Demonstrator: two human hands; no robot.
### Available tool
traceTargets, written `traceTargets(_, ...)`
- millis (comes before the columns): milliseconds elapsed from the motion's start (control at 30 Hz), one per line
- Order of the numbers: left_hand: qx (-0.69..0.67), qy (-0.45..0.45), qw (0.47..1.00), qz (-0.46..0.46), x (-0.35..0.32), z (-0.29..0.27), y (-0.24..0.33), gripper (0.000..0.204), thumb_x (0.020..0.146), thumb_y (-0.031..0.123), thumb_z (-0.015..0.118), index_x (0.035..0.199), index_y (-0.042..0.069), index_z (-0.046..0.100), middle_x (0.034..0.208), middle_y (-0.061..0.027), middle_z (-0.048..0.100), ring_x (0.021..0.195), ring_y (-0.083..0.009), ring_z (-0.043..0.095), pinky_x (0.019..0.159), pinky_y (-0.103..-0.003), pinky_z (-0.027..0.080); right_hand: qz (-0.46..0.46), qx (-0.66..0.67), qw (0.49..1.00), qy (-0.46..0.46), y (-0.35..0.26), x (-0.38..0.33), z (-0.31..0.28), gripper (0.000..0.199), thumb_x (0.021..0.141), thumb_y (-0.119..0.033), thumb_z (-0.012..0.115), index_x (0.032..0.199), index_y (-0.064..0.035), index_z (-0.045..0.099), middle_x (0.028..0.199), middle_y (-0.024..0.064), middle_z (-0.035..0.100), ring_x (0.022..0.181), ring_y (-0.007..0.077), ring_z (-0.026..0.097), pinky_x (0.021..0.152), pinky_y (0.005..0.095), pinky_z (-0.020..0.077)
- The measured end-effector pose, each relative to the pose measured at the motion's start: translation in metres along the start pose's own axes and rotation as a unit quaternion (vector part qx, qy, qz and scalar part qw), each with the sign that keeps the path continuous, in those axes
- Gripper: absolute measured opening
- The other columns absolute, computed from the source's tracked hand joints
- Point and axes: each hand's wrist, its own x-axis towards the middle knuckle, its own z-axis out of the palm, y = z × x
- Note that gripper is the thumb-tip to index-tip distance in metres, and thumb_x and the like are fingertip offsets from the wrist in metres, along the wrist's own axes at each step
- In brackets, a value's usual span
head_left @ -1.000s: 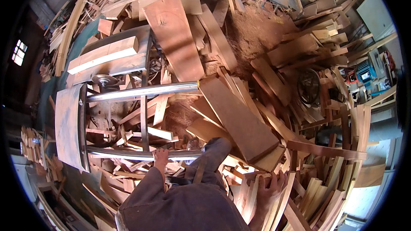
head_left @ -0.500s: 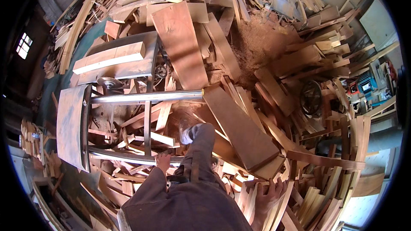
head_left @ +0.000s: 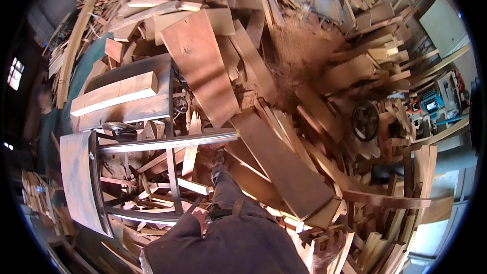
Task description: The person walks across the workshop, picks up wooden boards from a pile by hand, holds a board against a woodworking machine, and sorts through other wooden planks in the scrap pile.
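Note:
A table saw frame stands to my left, with a round toothed blade [head_left: 119,127] by its worn tabletop [head_left: 162,91]. A light wood block [head_left: 115,93] lies on that top. Two metal rails [head_left: 167,142] run from a wooden end panel [head_left: 80,180]. My left hand [head_left: 201,216] is low by the end of the near rail, close to my body; its fingers are partly hidden. At the lower right, my right hand [head_left: 328,247] is among upright wood strips [head_left: 341,256], fingers apart and somewhat blurred. A wide brown board [head_left: 284,165] slopes between me and the offcuts.
A broad reddish board [head_left: 200,63] leans on a large heap of scrap wood ahead. Sawdust [head_left: 299,45] is piled beyond it. A dark spoked wheel [head_left: 365,121] stands among boards on the right. My foot [head_left: 219,158] is between the rails and the sloping board.
My view has shifted, so the saw sits lower and further left. My left hand has come back from the near rail towards my body. My right hand appears lower among the strips.

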Motion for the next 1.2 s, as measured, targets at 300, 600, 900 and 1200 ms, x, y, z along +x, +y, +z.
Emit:
traceTargets(300,-0.054,-0.126,0.99,0.017,0.05,-0.029,-0.016,0.023,0.087,0.035,0.064,0.097,0.015,0.068,0.1,-0.0108,0.066,0.089,-0.0276,0.064,0.082,-0.046,0.047,-0.047,-0.08,0.991,-0.1,0.015,0.016,0.008,0.07,0.091,-0.057,0.054,0.124,0.0046,0.052,0.136,0.0295,0.043,0.127,0.0498,0.039,0.107,0.0601,0.0327)
traceTargets(600,-0.19,-0.048,0.973,0.122,0.229,-0.321,0.003,0.027,0.077,0.028,0.068,0.087,0.003,0.064,0.076,-0.0156,0.068,0.077,-0.0293,0.069,0.068,-0.041,0.052,0.013,-0.146,0.918,-0.37,-0.002,0.04,-0.032,0.091,0.061,-0.03,0.084,0.134,0.003,0.039,0.146,0.0298,0.029,0.136,0.0499,0.028,0.112,0.0563,0.0322)
traceTargets(900,-0.182,0.172,0.953,0.169,0.199,-0.38,0.021,0.039,0.068,0.025,0.083,0.1,0.008,0.067,0.08,-0.0099,0.069,0.081,-0.0315,0.065,0.073,-0.044,0.049,-0.07,-0.165,0.899,-0.4,0.012,0.039,-0.033,0.099,0.065,-0.04,0.083,0.139,0.0041,0.036,0.147,0.0323,0.027,0.139,0.0506,0.025,0.112,0.0535,0.0336)
traceTargets(1200,-0.029,0.137,0.971,0.191,0.221,-0.375,0.01,0.06,0.066,0.042,0.085,0.111,0.009,0.063,0.108,-0.0106,0.06,0.105,-0.034,0.056,0.091,-0.047,0.042,-0.041,-0.163,0.914,-0.369,0.01,0.033,-0.031,0.1,0.062,-0.034,0.088,0.136,0.0088,0.036,0.145,0.0324,0.03,0.138,0.0507,0.026,0.114,0.0533,0.0311)
